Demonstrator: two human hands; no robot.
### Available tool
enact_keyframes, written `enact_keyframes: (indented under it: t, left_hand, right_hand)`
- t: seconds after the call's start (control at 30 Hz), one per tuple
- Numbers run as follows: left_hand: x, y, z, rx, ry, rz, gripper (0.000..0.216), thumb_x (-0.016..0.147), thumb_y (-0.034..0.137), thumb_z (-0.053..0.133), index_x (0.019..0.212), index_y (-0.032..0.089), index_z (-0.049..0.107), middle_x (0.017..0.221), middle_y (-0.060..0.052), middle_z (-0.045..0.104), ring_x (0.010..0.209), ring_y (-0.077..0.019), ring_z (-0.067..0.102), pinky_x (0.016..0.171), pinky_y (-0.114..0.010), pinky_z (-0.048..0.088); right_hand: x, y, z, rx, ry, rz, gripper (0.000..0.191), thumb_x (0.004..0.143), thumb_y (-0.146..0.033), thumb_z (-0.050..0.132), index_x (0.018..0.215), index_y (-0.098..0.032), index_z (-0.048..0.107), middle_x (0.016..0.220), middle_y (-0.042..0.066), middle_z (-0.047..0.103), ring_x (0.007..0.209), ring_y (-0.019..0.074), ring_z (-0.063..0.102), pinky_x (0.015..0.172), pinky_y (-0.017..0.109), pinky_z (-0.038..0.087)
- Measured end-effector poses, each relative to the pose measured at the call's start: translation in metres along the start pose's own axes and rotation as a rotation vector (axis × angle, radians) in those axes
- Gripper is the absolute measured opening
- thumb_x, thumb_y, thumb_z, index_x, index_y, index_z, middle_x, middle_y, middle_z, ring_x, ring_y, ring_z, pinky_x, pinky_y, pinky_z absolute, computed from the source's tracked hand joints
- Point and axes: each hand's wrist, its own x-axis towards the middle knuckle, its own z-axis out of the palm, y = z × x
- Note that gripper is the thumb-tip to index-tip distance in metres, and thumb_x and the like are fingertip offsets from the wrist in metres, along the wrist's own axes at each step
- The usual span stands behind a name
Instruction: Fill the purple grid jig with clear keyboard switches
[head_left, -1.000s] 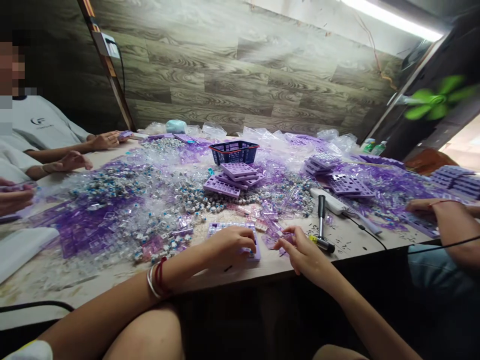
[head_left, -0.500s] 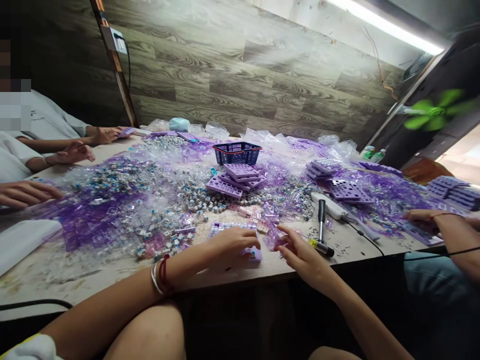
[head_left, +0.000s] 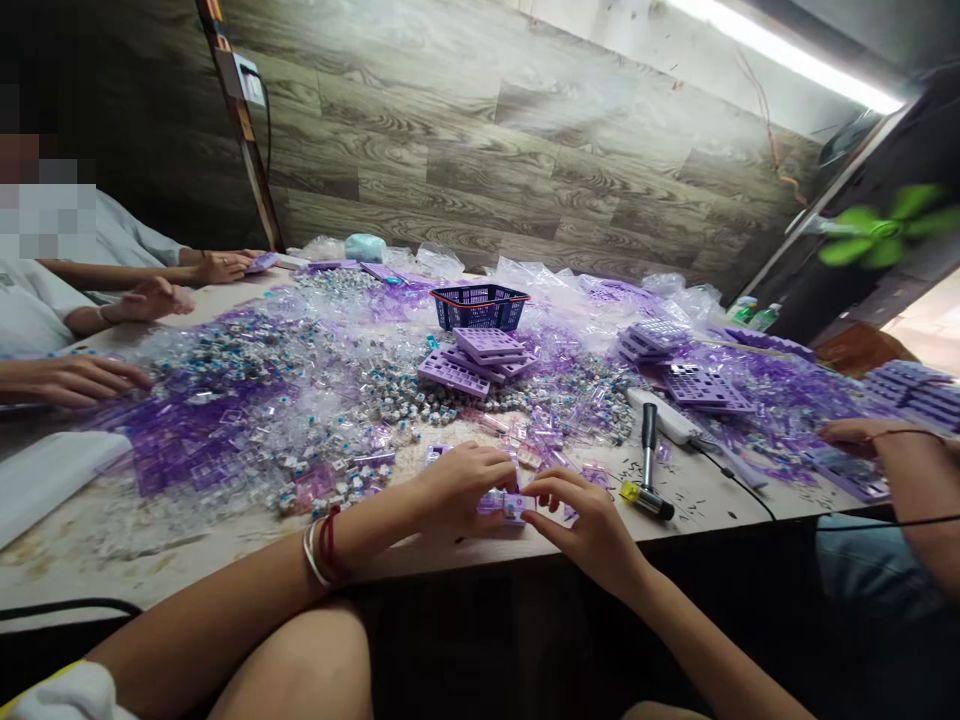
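A small purple keypad plate [head_left: 514, 511] with switches and clear caps in it lies near the table's front edge. My left hand [head_left: 466, 482] is curled over it, gripping it with bent fingers and hiding its middle. At the plate's right end is my right hand [head_left: 585, 508], thumb and forefinger closed on something too small to make out. Beyond the plate are loose pink and clear caps [head_left: 544, 430]. To the right of my right hand lies a hammer [head_left: 649, 450] with a black handle and a yellow face.
Stacked purple plates [head_left: 487, 357] stand before a dark basket [head_left: 480, 306]. Heaps of switches [head_left: 420, 395] and purple caps [head_left: 187, 440] spread across the table. A white power strip [head_left: 664, 415] trails a cable rightward. Co-workers' hands [head_left: 82, 378] work at left; another hand [head_left: 855, 435] at right.
My right hand has moved left from the loose clear caps to the right end of the purple plate. The left hand stays over the plate. The whole view has shifted slightly.
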Motion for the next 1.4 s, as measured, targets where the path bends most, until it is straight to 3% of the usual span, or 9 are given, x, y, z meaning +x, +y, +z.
enact_keyframes:
  t: [0.2, 0.37, 0.73, 0.93, 1.2, 1.4]
  left_hand:
    - [0.000, -0.001, 0.001, 0.086, -0.031, 0.014, 0.014, 0.079, 0.028, 0.059, 0.088, 0.018, 0.054, 0.087, -0.002, 0.064, 0.081, -0.0184, 0.060, 0.071, -0.030, 0.038]
    - [0.002, 0.001, 0.000, 0.071, -0.018, 0.063, 0.013, 0.080, 0.028, 0.059, 0.086, 0.018, 0.055, 0.088, -0.002, 0.065, 0.084, -0.0187, 0.059, 0.072, -0.030, 0.039]
    - [0.001, -0.002, 0.004, -0.050, 0.009, 0.093, 0.010, 0.085, 0.023, 0.057, 0.079, 0.018, 0.063, 0.085, -0.002, 0.066, 0.075, -0.0131, 0.058, 0.068, -0.024, 0.040]
    - [0.000, 0.001, 0.006, -0.109, 0.001, 0.084, 0.012, 0.084, 0.014, 0.054, 0.080, 0.016, 0.066, 0.088, -0.004, 0.066, 0.074, -0.0120, 0.058, 0.067, -0.021, 0.042]
    - [0.001, 0.000, 0.006, -0.286, -0.038, 0.020, 0.014, 0.085, 0.019, 0.055, 0.084, 0.018, 0.069, 0.086, -0.005, 0.065, 0.079, -0.0123, 0.059, 0.076, -0.021, 0.045]
    - [0.004, 0.004, 0.002, -0.311, -0.073, -0.028, 0.018, 0.086, 0.018, 0.054, 0.077, 0.017, 0.070, 0.080, -0.004, 0.065, 0.076, -0.0124, 0.060, 0.073, -0.021, 0.044]
  right_hand:
    - [0.000, 0.005, 0.007, 0.002, -0.004, 0.003, 0.007, 0.083, -0.024, 0.063, 0.089, -0.020, 0.065, 0.087, 0.005, 0.066, 0.075, 0.0151, 0.063, 0.060, 0.024, 0.051]
    - [-0.002, 0.011, 0.011, 0.011, -0.003, 0.008, 0.005, 0.081, -0.022, 0.065, 0.085, -0.020, 0.062, 0.082, 0.003, 0.067, 0.071, 0.0144, 0.061, 0.060, 0.024, 0.049]
    - [-0.004, 0.016, 0.008, 0.050, -0.071, -0.039, 0.005, 0.083, -0.016, 0.062, 0.085, -0.020, 0.062, 0.089, 0.004, 0.067, 0.085, 0.0164, 0.064, 0.078, 0.028, 0.051]
    - [-0.003, 0.019, 0.005, 0.074, -0.105, -0.067, 0.012, 0.085, -0.014, 0.059, 0.093, -0.020, 0.065, 0.092, 0.005, 0.068, 0.086, 0.0153, 0.064, 0.077, 0.027, 0.052]
    - [0.001, 0.018, 0.004, 0.097, -0.131, -0.044, 0.010, 0.085, -0.017, 0.060, 0.081, -0.019, 0.069, 0.083, 0.005, 0.068, 0.077, 0.0149, 0.066, 0.071, 0.025, 0.052]
    - [0.009, 0.014, 0.001, 0.014, -0.226, -0.030, 0.015, 0.085, -0.015, 0.059, 0.077, -0.018, 0.071, 0.077, 0.005, 0.068, 0.071, 0.0142, 0.065, 0.065, 0.023, 0.049]
